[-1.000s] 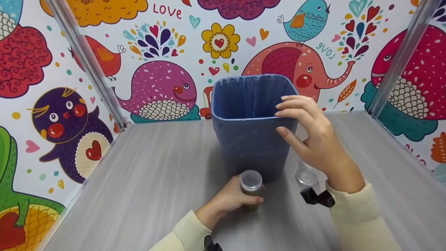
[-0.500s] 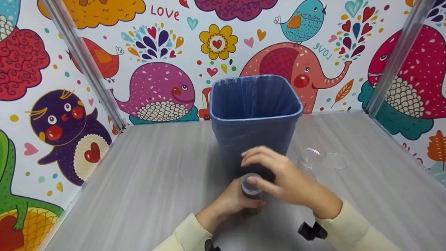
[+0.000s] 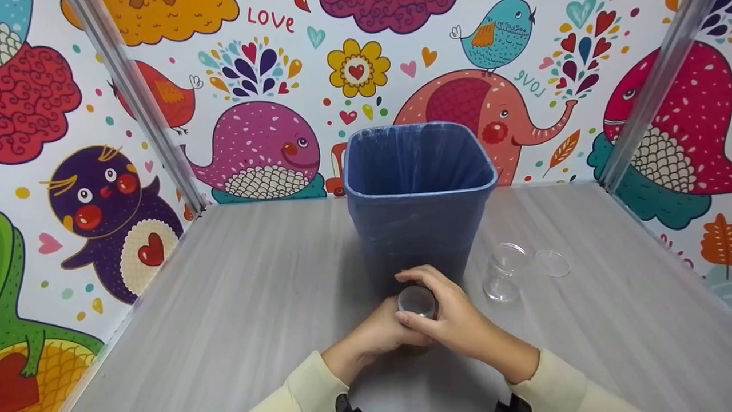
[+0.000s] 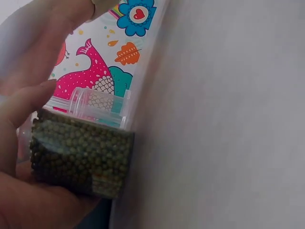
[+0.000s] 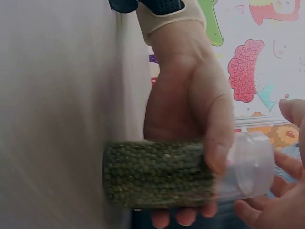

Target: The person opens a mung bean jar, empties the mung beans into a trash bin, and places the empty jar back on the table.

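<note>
My left hand (image 3: 374, 329) grips a clear plastic jar of green mung beans (image 5: 157, 174) by its side, upright on the table in front of the bin. Beans fill the jar's lower part; the part below the lid looks clear in the right wrist view. Around the translucent lid (image 3: 416, 302) curl the thumb and fingers of my right hand (image 3: 457, 317). The left wrist view shows the bean-filled body (image 4: 81, 155) close up, with the left thumb across it. A blue bin (image 3: 417, 229) with a blue liner stands just behind both hands.
Right of the bin stands a clear, lidless jar (image 3: 504, 274), with a thin transparent disc (image 3: 553, 264) lying on the grey wood-grain table (image 3: 257, 286) beside it. Cartoon-printed panels (image 3: 257, 68) with metal posts (image 3: 137, 109) enclose the back and sides.
My right hand has come down and left from the bin's rim to the lid and closed around it. The left hand holds the bean jar in nearly the same place.
</note>
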Available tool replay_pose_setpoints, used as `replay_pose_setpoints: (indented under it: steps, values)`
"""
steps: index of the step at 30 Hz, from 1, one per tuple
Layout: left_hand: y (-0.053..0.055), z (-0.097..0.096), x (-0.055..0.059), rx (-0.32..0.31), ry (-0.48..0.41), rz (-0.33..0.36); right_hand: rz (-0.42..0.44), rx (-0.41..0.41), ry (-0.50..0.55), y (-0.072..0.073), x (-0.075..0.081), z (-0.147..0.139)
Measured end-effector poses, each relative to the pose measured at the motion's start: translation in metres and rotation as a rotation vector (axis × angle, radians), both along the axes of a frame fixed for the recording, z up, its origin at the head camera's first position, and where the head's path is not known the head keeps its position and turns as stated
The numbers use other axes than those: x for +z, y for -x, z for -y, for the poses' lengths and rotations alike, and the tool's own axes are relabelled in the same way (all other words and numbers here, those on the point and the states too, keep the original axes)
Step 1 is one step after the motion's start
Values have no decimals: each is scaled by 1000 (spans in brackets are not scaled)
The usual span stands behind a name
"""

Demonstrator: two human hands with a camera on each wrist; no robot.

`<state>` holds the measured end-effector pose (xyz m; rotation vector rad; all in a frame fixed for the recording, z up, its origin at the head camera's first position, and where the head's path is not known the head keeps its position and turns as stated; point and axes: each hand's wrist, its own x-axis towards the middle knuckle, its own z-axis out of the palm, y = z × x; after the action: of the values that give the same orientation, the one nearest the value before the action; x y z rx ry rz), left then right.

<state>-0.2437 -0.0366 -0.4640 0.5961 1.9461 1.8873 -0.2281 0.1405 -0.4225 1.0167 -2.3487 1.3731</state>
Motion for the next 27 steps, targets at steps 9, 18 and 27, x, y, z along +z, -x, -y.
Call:
replay_pose_setpoints:
  steps: [9,18,27]
  values:
    - [3,1,-2,-49,20,-107,201,12,151,5,-23,11]
    - [0,0,-2,-26,35,-101,359,-113,315,0,-32,20]
    - [1,1,-5,-25,12,-119,361,-164,308,0,-36,26]
